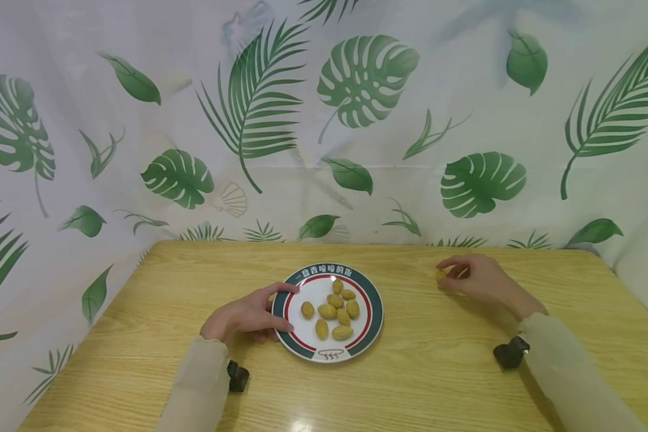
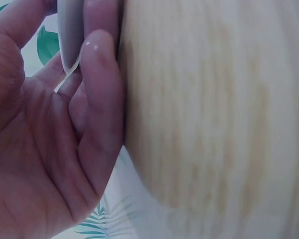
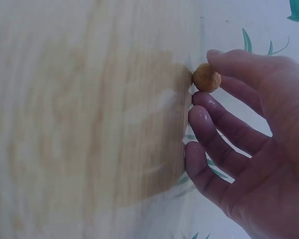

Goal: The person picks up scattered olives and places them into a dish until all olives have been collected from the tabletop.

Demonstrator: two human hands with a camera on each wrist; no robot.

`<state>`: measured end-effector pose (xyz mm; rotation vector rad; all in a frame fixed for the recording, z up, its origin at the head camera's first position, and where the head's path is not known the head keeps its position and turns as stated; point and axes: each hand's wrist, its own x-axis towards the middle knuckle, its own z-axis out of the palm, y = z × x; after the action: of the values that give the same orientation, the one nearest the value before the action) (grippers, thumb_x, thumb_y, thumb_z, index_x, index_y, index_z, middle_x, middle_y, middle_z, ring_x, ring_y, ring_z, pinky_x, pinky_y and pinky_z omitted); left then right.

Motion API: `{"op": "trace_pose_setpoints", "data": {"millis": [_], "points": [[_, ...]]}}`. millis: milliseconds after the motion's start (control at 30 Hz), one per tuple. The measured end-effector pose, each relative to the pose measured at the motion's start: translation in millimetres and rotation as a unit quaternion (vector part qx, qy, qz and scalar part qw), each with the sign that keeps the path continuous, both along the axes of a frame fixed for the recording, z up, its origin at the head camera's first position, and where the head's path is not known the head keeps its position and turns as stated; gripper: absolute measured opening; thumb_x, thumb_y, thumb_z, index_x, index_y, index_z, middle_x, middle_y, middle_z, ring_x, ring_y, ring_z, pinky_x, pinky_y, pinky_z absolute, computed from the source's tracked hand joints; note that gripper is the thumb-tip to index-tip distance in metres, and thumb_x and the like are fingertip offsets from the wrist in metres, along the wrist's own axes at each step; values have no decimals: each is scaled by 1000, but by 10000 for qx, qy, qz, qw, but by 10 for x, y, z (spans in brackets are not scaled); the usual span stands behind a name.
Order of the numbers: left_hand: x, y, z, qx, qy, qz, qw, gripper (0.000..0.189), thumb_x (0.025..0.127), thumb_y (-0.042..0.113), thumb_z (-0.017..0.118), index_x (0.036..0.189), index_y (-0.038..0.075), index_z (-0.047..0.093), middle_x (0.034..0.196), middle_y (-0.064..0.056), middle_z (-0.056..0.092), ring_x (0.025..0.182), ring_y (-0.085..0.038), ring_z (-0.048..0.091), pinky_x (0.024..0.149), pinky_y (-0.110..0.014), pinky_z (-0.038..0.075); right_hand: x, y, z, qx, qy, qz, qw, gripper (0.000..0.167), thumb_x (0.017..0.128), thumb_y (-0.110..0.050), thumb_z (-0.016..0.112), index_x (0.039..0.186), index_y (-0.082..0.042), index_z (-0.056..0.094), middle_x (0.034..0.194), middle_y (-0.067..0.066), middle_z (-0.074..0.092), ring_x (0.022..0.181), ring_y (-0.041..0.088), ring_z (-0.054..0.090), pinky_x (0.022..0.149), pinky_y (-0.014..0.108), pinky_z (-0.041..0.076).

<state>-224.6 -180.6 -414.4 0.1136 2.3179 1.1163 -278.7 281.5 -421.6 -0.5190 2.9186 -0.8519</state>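
A round white plate (image 1: 302, 344) with a dark green rim, a red ring and white lettering sits on the table, several small yellow-brown oval fruits (image 1: 327, 311) in its middle. My left hand (image 1: 248, 312) grips the plate's left edge, thumb and a finger over the rim, other fingers lower down beside it. In the left wrist view those lower fingers (image 2: 102, 84) lie along the tabletop under the plate's edge. Well right of the plate, my right hand (image 1: 477, 277) pinches one more such fruit (image 3: 207, 78) at its fingertips, close against the wood.
The light wooden table (image 1: 410, 372) ends at a white curtain (image 1: 281, 210) printed with green leaves, which stands behind it and along its left side. Each wrist carries a small black camera, such as the right one (image 1: 510, 353).
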Motion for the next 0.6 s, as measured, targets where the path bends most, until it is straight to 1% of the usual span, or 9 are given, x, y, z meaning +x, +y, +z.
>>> {"op": "trace_pose_setpoints", "data": {"millis": [233, 467, 600], "points": [[-17, -2, -24, 4, 8, 28, 10000, 68, 88, 25, 81, 146, 37, 47, 96, -7, 65, 67, -18, 62, 58, -25, 49, -7, -9, 21, 62, 75, 50, 9999, 37, 89, -27, 79, 119, -6, 73, 90, 2, 73, 83, 12, 66, 68, 26, 49], [-20, -10, -26, 46, 26, -36, 10000, 68, 88, 24, 81, 147, 35, 47, 94, -7, 65, 67, -17, 62, 58, -25, 50, -5, -27, 38, 37, -48, -4, 10000, 34, 87, -27, 80, 114, -8, 74, 89, 2, 71, 81, 13, 63, 67, 27, 47], [-17, -15, -16, 28, 35, -75, 10000, 69, 89, 25, 81, 148, 35, 46, 95, -7, 65, 67, -17, 62, 58, -26, 50, -9, -29, 29, 13, -44, -33, 10000, 33, 87, -27, 81, 113, -8, 74, 88, 1, 71, 81, 13, 62, 67, 27, 47]]}}
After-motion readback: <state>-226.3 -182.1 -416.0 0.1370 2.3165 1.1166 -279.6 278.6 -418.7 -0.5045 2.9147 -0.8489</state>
